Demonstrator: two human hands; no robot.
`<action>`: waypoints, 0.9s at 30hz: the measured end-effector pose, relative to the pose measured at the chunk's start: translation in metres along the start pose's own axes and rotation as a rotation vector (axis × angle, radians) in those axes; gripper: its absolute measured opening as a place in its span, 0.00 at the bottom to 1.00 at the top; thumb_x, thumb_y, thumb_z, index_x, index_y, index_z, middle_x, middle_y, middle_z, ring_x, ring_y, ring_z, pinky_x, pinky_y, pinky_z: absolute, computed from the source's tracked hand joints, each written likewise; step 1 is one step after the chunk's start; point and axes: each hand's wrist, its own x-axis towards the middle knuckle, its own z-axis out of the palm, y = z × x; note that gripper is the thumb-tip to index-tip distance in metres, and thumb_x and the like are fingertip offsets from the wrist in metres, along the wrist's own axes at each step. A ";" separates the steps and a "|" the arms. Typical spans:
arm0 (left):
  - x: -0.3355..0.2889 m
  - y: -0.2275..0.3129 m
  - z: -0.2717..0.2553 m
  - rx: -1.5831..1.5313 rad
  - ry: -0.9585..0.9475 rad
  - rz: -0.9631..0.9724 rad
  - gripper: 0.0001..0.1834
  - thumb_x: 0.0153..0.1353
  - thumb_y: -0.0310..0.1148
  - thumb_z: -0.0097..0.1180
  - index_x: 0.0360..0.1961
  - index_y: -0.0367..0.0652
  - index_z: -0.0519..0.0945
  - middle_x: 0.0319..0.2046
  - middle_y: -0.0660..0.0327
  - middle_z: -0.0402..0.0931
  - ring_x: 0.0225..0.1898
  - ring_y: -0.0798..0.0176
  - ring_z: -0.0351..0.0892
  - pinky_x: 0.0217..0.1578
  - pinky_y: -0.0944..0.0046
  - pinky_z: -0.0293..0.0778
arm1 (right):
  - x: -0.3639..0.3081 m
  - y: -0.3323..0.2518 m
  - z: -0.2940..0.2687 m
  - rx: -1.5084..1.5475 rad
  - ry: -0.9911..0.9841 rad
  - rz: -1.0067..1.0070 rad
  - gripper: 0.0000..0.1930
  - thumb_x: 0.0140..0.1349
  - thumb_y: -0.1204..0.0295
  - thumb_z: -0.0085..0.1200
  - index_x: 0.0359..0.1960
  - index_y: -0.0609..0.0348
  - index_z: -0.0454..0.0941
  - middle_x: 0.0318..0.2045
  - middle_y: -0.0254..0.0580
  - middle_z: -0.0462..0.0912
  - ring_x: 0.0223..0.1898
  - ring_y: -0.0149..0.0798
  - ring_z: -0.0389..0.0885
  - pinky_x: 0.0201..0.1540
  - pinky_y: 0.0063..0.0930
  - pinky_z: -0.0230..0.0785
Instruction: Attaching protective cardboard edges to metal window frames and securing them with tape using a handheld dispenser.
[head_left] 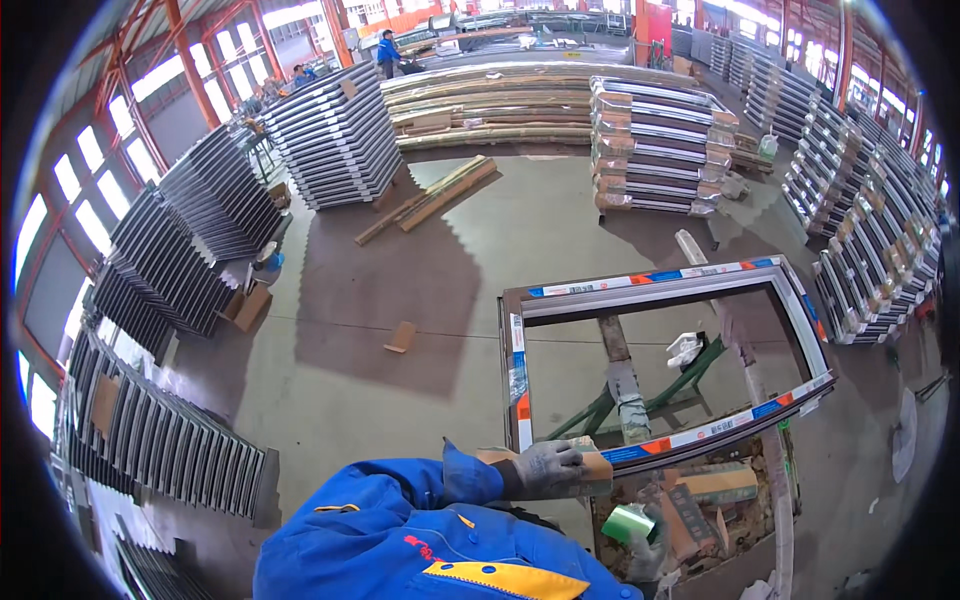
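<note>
A rectangular window frame (640, 285), with blue, white and orange tape along its sides, lies on a support in front of me to the right. At its near left corner, my left hand (550, 466), in a grey glove, is closed on a piece of brown cardboard (597, 472). The cardboard sits against the frame's corner. Lower and further right, my gloved right hand (648, 550) grips a roll of green tape (628, 523), apart from the frame. Part of that hand is hidden behind the roll and my sleeve.
Beneath the frame are green support legs (685, 375) and a ledge with cardboard scraps (715, 485). Stacked frames stand left (165, 415), ahead (660, 145) and right (885, 250). Long strips (445, 198) and a cardboard piece (400, 337) lie on the floor. A co-worker (387, 53) stands far off.
</note>
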 end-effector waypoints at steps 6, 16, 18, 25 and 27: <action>0.026 0.010 -0.038 -0.344 -0.015 -0.103 0.17 0.55 0.30 0.65 0.47 0.48 0.84 0.47 0.50 0.79 0.49 0.43 0.80 0.48 0.53 0.79 | 0.057 -0.029 0.061 -0.118 -0.303 -0.104 0.39 0.52 0.72 0.73 0.68 0.65 0.71 0.57 0.44 0.80 0.57 0.41 0.79 0.59 0.38 0.74; 0.022 -0.038 -0.056 -0.686 -0.446 -0.337 0.41 0.59 0.36 0.69 0.72 0.40 0.67 0.61 0.51 0.75 0.61 0.54 0.77 0.64 0.57 0.71 | 0.091 -0.004 0.108 -0.079 -0.443 -0.067 0.44 0.53 0.78 0.62 0.74 0.65 0.58 0.62 0.45 0.72 0.63 0.39 0.73 0.68 0.34 0.66; 0.015 -0.044 -0.055 -0.899 -0.461 -0.428 0.39 0.61 0.37 0.68 0.71 0.38 0.68 0.61 0.53 0.75 0.61 0.57 0.76 0.64 0.58 0.70 | 0.091 -0.002 0.108 -0.116 -0.418 -0.084 0.43 0.53 0.77 0.61 0.73 0.66 0.58 0.62 0.46 0.72 0.63 0.39 0.73 0.67 0.34 0.66; 0.022 -0.037 -0.057 -1.154 -0.354 -0.822 0.30 0.72 0.47 0.60 0.62 0.31 0.76 0.51 0.61 0.81 0.55 0.69 0.76 0.60 0.65 0.71 | 0.097 0.003 0.119 -0.443 -0.160 -0.303 0.36 0.56 0.73 0.67 0.67 0.65 0.66 0.58 0.51 0.77 0.59 0.42 0.77 0.64 0.33 0.70; 0.028 -0.033 -0.052 -1.061 -0.330 -0.861 0.28 0.72 0.48 0.60 0.59 0.32 0.78 0.48 0.62 0.81 0.51 0.71 0.76 0.56 0.67 0.72 | 0.091 0.000 0.122 -0.420 -0.132 -0.296 0.35 0.55 0.72 0.69 0.65 0.65 0.68 0.56 0.52 0.78 0.58 0.44 0.79 0.62 0.35 0.72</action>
